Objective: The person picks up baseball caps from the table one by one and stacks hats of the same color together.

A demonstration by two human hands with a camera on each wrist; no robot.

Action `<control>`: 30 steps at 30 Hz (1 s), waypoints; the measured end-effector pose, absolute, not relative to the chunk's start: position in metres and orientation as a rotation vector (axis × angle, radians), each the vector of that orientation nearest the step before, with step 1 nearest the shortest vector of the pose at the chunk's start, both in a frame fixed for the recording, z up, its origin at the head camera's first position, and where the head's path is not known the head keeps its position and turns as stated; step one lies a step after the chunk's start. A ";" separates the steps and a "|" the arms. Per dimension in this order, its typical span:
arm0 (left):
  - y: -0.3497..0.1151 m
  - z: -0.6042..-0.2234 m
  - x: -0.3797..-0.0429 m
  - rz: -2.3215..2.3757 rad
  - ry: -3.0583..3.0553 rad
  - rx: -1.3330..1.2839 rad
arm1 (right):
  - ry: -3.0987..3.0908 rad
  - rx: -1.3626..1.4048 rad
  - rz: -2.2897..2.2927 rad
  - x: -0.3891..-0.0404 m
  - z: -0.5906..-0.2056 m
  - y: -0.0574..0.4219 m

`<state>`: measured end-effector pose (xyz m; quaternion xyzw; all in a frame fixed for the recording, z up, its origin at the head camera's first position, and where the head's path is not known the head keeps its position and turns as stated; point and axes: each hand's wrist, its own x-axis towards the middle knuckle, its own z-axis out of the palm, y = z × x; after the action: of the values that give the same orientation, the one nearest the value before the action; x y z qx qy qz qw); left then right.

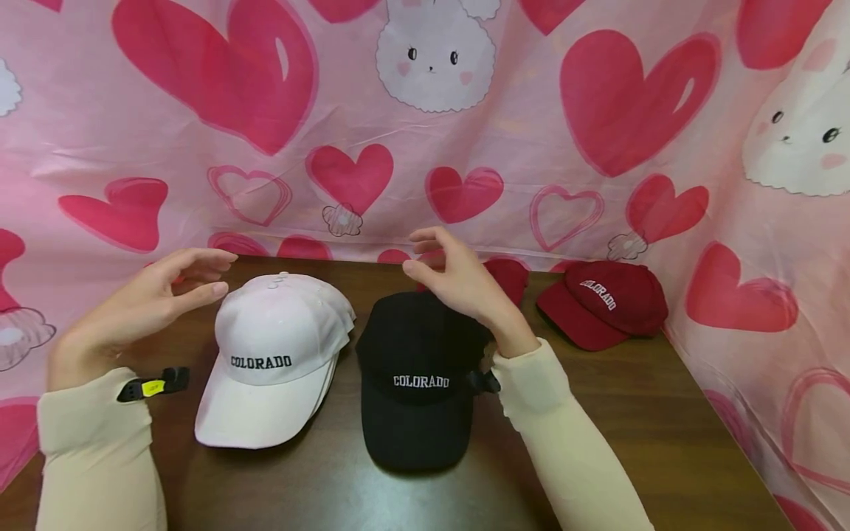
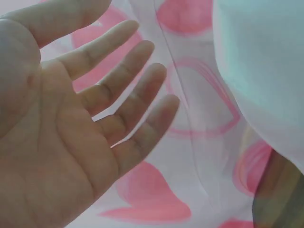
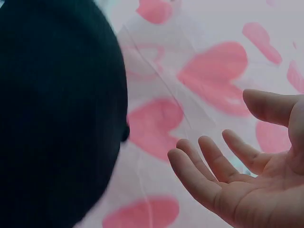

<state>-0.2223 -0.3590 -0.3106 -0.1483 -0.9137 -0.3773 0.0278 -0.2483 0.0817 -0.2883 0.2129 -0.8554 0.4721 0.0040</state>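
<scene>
White caps [image 1: 275,332], stacked with brims toward me, stand left of centre and read COLORADO in black. Beside them sits a black cap [image 1: 418,354] with COLORADO in white, its brim also facing me. My left hand [image 1: 162,291] is raised at the white caps' left side, fingers loosely bent and holding nothing. The left wrist view shows its palm [image 2: 52,137] with spread fingers, apart from the white cap [image 2: 266,71]. Above the black cap's right side hovers my right hand [image 1: 458,276], likewise holding nothing. In the right wrist view the black cap [image 3: 57,114] is apart from the relaxed fingers [image 3: 194,175].
A dark red cap [image 1: 604,306] marked COLORADO lies at the back right of the brown wooden table [image 1: 598,442]. Another red cap [image 1: 508,279] is partly hidden behind my right hand. A pink heart-patterned cloth [image 1: 372,96] hangs along the back and sides.
</scene>
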 end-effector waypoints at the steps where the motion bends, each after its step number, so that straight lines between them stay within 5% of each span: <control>1: -0.355 -0.309 -0.222 -1.155 -2.806 -0.465 | -2.675 0.639 1.480 -0.248 -0.288 0.089; 14: -0.289 -0.290 -0.213 -1.170 -2.641 -0.592 | -2.522 0.353 1.610 -0.247 -0.307 0.173; 30: -0.207 -0.305 -0.214 -1.113 -2.383 -0.814 | -2.432 0.086 1.654 -0.260 -0.339 0.207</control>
<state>-0.2144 -0.2072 -0.3050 -0.2900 -0.8494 -0.3966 0.1929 -0.2595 0.2067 -0.3388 0.0290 -0.8225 0.5593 0.0996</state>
